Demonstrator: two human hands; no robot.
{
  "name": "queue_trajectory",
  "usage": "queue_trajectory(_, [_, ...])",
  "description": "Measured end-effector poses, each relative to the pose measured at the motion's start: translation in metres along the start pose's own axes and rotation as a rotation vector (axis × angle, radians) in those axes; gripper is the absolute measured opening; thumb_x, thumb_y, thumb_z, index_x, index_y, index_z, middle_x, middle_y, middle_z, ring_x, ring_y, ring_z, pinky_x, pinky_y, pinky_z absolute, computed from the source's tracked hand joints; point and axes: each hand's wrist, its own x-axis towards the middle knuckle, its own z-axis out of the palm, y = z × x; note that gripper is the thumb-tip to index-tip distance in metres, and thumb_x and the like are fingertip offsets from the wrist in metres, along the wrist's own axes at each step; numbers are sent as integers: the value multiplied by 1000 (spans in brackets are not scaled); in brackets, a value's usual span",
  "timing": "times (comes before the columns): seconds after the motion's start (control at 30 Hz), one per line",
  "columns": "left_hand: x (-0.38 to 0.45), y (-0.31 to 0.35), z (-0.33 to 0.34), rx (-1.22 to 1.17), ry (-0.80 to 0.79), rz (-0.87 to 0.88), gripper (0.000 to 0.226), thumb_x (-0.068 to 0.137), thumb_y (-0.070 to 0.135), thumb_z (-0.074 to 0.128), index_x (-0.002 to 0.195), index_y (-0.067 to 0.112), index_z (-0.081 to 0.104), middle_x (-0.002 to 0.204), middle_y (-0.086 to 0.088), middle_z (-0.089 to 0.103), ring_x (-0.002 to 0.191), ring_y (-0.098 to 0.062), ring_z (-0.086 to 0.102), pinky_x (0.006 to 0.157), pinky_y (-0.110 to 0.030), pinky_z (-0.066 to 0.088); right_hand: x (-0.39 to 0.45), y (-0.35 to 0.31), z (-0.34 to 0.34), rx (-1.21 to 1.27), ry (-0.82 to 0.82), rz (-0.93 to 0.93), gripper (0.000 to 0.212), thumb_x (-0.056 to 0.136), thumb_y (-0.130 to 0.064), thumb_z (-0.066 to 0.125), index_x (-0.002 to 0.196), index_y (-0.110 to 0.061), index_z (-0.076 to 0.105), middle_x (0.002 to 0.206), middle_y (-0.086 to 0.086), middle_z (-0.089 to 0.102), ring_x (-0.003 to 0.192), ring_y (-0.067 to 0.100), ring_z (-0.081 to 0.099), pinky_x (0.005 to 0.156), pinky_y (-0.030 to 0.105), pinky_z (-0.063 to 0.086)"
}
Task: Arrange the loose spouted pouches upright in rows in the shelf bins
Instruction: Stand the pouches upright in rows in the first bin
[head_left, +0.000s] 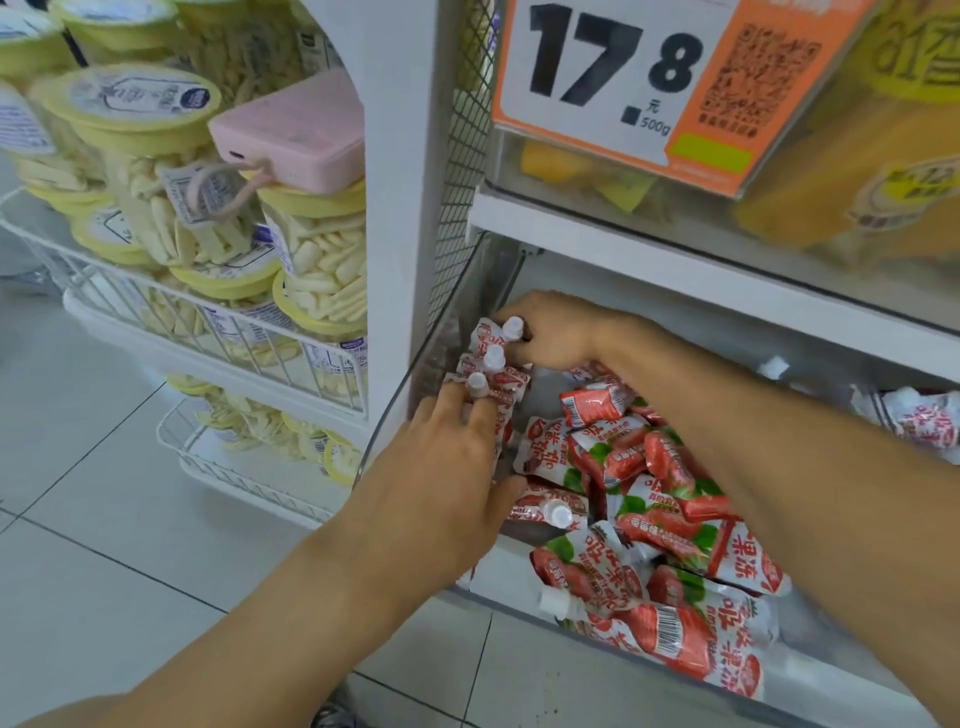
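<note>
Three red-and-white spouted pouches (493, 364) stand upright in a row against the left wall of the clear shelf bin (519, 605). My left hand (441, 478) presses its straight fingers on the front pouch of the row, whose white cap (477, 383) shows between two fingers. My right hand (553, 327) reaches in from the right and curls its fingers around the rear pouch (485, 332) by its cap. Several loose pouches (654, 499) lie flat in a heap filling the middle and right of the bin.
A shelf with a 17.8 price sign (613, 83) and yellow packs hangs low over the bin. White wire baskets (218, 332) of yellow-lidded tubs, with a pink box (296, 130) on top, stand at the left. More pouches (919, 415) lie in the neighbouring bin.
</note>
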Motion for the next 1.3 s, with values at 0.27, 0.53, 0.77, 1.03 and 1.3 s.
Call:
queue_trajectory(0.27, [2, 3, 1, -69, 40, -58, 65, 91, 47, 53, 144, 18, 27, 135, 1, 33, 123, -16, 38, 99, -24, 37, -8, 0, -5, 259, -60, 2, 46, 83, 4, 67, 125, -14, 61, 100, -10, 70, 84, -1, 61, 79, 23, 52])
queue_trajectory(0.53, [13, 8, 0, -10, 67, -48, 60, 91, 43, 55, 140, 16, 31, 131, -4, 35, 121, -22, 40, 101, -31, 38, -46, 4, -20, 115, -131, -50, 64, 88, 10, 49, 132, -34, 60, 133, -5, 62, 121, 14, 58, 102, 39, 49])
queue_trajectory(0.77, [54, 7, 10, -5, -32, -37, 63, 88, 37, 61, 140, 17, 32, 136, -9, 40, 126, -29, 41, 99, -41, 43, -57, 0, -9, 62, -90, -24, 37, 86, -4, 62, 108, -33, 59, 110, -3, 65, 102, 23, 63, 89, 43, 54])
queue_trajectory(1.03, [53, 1, 9, 77, -149, -58, 43, 92, 36, 53, 125, 9, 49, 130, -11, 46, 112, -29, 54, 84, -34, 47, -77, 24, -8, 7, 248, 174, 22, 88, -34, 70, 96, -14, 63, 94, 3, 66, 92, 24, 62, 68, 31, 46])
queue_trajectory(1.3, [52, 2, 12, 62, -155, -69, 51, 91, 39, 55, 130, 9, 45, 133, -11, 44, 116, -29, 52, 88, -35, 47, -81, -10, -6, 209, 561, 55, 16, 100, -22, 50, 103, -14, 63, 96, 4, 69, 85, 19, 66, 75, 30, 51])
